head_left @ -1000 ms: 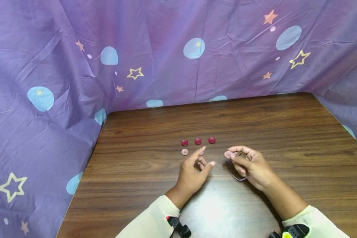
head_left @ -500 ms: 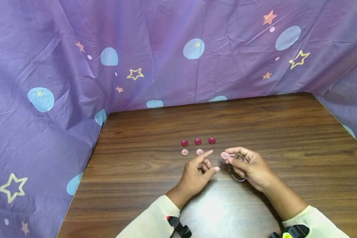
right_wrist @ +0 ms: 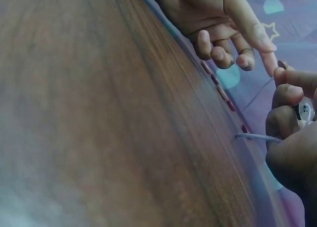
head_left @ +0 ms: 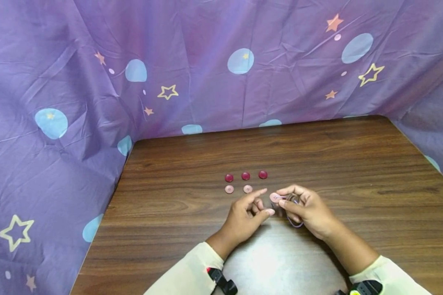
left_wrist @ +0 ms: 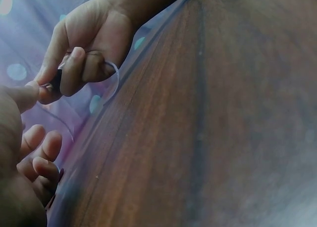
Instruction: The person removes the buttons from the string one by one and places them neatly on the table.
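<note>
My right hand [head_left: 310, 211] pinches a pale pink button [head_left: 274, 197] between thumb and forefinger, above the table. A lilac cord [head_left: 294, 224] runs at the button and loops out below the curled fingers. Inside that hand, the right wrist view shows a clear button [right_wrist: 305, 109], and the left wrist view a dark piece [left_wrist: 57, 81]. Close by on the left, my left hand [head_left: 243, 215] has its forefinger and thumb stretched toward the pink button, with nothing gripped between them. Its other fingers are loosely bent. A thin length of cord [right_wrist: 258, 94] hangs below the pinched button.
Three dark red buttons [head_left: 245, 176] lie in a row on the brown wooden table [head_left: 162, 229]. Nearer are two pink buttons [head_left: 229, 189], one just beyond the left forefinger. A purple curtain [head_left: 206, 82] with stars hangs behind and at the sides.
My right hand has brought the pink button left and slightly nearer the body. The left hand has shifted right toward it, uncovering the second pink button on the table.
</note>
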Demonstrator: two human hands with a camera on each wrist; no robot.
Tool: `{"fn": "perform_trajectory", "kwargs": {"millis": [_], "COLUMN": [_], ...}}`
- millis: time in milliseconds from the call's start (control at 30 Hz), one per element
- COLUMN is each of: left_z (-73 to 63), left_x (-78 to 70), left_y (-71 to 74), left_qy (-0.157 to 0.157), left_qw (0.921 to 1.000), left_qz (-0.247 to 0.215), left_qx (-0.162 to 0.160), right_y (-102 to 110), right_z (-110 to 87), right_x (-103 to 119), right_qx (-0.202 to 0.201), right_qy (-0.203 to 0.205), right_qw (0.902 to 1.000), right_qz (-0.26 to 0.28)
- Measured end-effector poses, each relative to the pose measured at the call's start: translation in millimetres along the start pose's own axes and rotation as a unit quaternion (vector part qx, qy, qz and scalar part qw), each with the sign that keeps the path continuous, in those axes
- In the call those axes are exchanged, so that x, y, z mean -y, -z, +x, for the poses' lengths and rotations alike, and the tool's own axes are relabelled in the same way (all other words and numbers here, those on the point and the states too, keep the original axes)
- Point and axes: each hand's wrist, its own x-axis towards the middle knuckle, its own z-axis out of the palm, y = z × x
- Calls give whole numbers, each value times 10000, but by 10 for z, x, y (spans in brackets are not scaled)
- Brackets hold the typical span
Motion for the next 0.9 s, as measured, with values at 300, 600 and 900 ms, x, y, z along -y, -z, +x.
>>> {"fn": "perform_trajectory", "kwargs": {"millis": [300,600,900], "left_z": [-7,-9,-4], "left_x": [-18,-11,-21], "left_y": [7,2,4], "left_qy": [-91,-14,-37], "left_qw": [9999,9997,9996], "left_qz": [114,198,245], "left_qx": [36,112,109], "right_y": [-33,-38,-50], "right_z": [-2,-4,-13], "right_x": [-3,-4,-1], "right_qx": [-10,44,233], "right_qy": [-73,-156,48], "right_qw": [9998,9997,9997], "right_qz": [-171,-164,-60]}}
